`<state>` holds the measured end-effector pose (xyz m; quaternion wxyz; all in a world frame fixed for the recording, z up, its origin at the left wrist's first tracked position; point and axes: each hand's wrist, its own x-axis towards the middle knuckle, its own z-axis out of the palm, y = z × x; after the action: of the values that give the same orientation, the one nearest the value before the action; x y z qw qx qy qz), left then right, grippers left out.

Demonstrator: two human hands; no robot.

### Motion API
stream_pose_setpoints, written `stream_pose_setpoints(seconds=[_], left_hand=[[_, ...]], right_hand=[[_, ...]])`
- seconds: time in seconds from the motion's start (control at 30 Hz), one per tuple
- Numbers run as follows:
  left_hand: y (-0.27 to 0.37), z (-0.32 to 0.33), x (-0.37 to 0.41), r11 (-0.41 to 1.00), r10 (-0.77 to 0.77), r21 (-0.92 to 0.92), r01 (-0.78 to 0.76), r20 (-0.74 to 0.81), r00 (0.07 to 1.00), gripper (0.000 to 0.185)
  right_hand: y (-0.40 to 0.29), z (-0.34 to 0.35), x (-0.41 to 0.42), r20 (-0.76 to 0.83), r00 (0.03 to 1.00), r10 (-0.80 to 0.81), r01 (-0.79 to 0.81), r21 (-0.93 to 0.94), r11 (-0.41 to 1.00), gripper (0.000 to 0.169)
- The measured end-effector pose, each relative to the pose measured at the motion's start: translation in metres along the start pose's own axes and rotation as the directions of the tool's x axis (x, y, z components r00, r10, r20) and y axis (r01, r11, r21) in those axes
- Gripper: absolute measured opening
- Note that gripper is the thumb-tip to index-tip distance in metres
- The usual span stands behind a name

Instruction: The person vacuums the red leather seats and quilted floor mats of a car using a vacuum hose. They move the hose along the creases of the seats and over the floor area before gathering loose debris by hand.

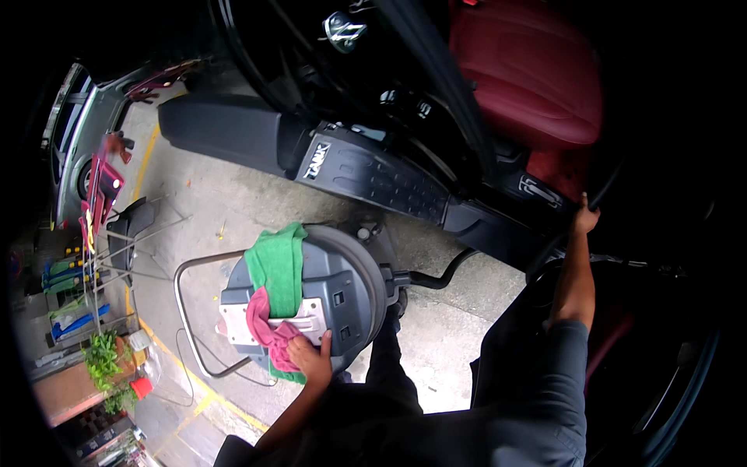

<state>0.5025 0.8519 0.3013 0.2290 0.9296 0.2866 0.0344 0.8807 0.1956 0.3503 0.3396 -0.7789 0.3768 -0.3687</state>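
Observation:
A canister vacuum cleaner (pixel 350 262) with a metal push handle (pixel 180 292) stands on the concrete beside a car. Draped over its lid are a green cloth (pixel 279 262) and a crumpled pink cloth (pixel 265 327). My left hand (pixel 312 357) rests on the pink cloth at the lid's edge; whether its fingers grip the cloth is unclear. My right hand (pixel 585 217) is at the car's door opening, around or against a dark hose or pipe (pixel 608 187); the shadow hides the exact grip. A black hose (pixel 440 281) leads from the vacuum towards the car.
The car's black side step (pixel 373 169) runs below the doorway, with a red seat (pixel 525 76) inside. Left of the vacuum are a folding rack (pixel 96 257), potted plants (pixel 102 356), a red pot (pixel 141 387) and a parked silver car (pixel 79 140). A cable lies on the ground.

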Motion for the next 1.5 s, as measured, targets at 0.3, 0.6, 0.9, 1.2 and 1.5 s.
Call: stream_pose_setpoints(seconds=[0.3, 0.6, 0.9, 1.2, 1.5], left_hand=[[-0.004, 0.007, -0.012, 0.999, 0.016, -0.033, -0.017, -0.031, 0.999, 0.054], [0.022, -0.009, -0.013, 0.997, -0.006, -0.083, 0.007, 0.010, 1.000, 0.060], [-0.008, -0.088, -0.020, 0.821, 0.299, -0.563, -0.093, 0.286, 0.911, 0.066], [-0.280, -0.123, -0.126, 0.434, 0.663, -0.896, -0.090, 0.250, 0.705, 0.038], [-0.829, -0.088, -0.397, 0.437, -0.875, -0.156, 0.886, 0.155, 0.459, 0.032]], right_hand=[[0.002, 0.015, -0.007, 0.031, 0.969, 0.244, -0.216, -0.374, 0.902, 0.084], [0.052, 0.019, -0.089, 0.320, 0.932, 0.173, -0.063, -0.326, 0.943, 0.080], [0.000, -0.002, -0.280, 0.318, 0.944, -0.091, 0.135, -0.118, 0.984, 0.056], [-0.272, -0.172, -0.744, 0.589, 0.221, -0.778, 0.635, 0.518, 0.573, 0.039], [-0.307, -0.124, -1.037, 0.713, -0.173, -0.680, 0.765, 0.532, 0.363, 0.073]])
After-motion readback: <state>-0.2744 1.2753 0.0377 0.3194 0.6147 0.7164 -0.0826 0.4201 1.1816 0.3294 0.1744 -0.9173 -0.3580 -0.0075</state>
